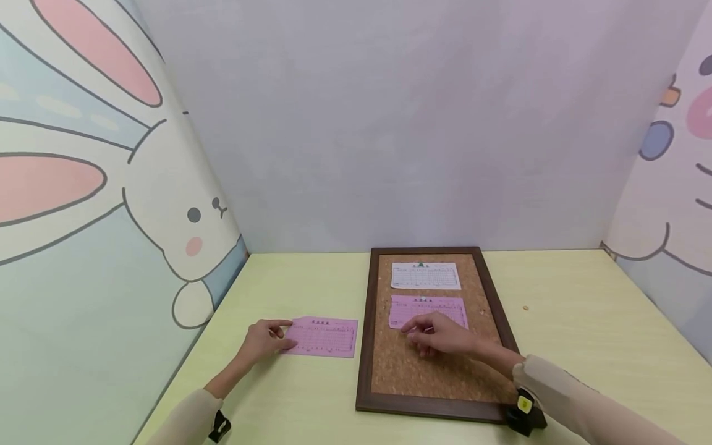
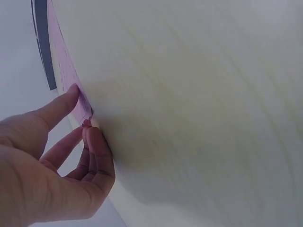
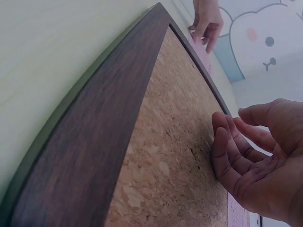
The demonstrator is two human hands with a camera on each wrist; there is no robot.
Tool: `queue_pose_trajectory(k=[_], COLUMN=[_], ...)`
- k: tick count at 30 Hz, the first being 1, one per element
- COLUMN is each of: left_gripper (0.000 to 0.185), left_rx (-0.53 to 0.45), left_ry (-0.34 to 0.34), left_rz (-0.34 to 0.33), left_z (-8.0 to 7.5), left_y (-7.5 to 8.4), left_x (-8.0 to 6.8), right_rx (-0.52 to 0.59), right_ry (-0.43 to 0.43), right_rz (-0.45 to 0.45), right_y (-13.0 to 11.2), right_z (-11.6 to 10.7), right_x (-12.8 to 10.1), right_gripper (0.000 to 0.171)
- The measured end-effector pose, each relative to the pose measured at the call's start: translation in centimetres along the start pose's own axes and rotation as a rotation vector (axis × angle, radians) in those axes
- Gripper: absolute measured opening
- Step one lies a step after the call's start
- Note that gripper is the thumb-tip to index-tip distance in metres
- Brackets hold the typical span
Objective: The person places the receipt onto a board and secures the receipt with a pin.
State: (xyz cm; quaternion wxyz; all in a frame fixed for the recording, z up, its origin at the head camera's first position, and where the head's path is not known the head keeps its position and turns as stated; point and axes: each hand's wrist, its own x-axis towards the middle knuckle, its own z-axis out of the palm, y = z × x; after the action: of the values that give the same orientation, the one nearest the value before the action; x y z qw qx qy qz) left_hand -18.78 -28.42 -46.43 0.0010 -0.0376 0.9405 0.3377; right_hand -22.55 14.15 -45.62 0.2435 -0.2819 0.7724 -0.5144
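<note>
On the left part of the pale yellow-green tabletop (image 1: pixel 289 395), a loose pink printed paper slip (image 1: pixel 324 337) lies flat, and its left edge is pinched by the left hand (image 1: pixel 261 342). The left wrist view shows the thumb (image 2: pixel 59 109) above and the fingertips (image 2: pixel 94 142) curled under that edge, probably so that the thin sheet can be peeled off the smooth surface. To the right, a dark wooden-framed cork board (image 1: pixel 434 371) lies flat on the table. A white printed paper slip (image 1: pixel 426 275) sits at its far end, and a second pink printed slip (image 1: pixel 428 307) lies just nearer. The right hand (image 1: pixel 442 337) is held over the lower edge of this second pink slip, fingers loosely curled and nothing gripped; whether the fingertips touch the cork cannot be told. Farther right, a small orange speck (image 1: pixel 525 307) rests on the table.
</note>
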Motion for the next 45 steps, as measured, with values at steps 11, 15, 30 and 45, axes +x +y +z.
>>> queue_pose_trajectory(k=[11,15,30,45], left_gripper=[0.049,0.054,0.034,0.04], left_rx=[-0.034,-0.078,-0.425,-0.663], left_ry=[0.012,0.0,-0.148,-0.225], left_rz=[-0.073,-0.113,-0.239,-0.192], left_z=[-0.1,-0.5,-2.2,-3.9], left_y=[0.4,0.4,0.5,1.2], left_x=[-0.4,-0.3,-1.2,-2.5], right_rx=[-0.023,-0.033,-0.028,-0.024], right_ry=[0.015,0.025,0.041,0.016], right_rz=[-0.008,-0.002,0.008,-0.045], right_y=[-0.6,-0.8,-0.9,-1.7], right_z=[-0.1,-0.3,-0.3,1.0], right_x=[-0.7,-0.9,-2.0,-1.3], right_gripper=[0.027,0.026,0.027,0.028])
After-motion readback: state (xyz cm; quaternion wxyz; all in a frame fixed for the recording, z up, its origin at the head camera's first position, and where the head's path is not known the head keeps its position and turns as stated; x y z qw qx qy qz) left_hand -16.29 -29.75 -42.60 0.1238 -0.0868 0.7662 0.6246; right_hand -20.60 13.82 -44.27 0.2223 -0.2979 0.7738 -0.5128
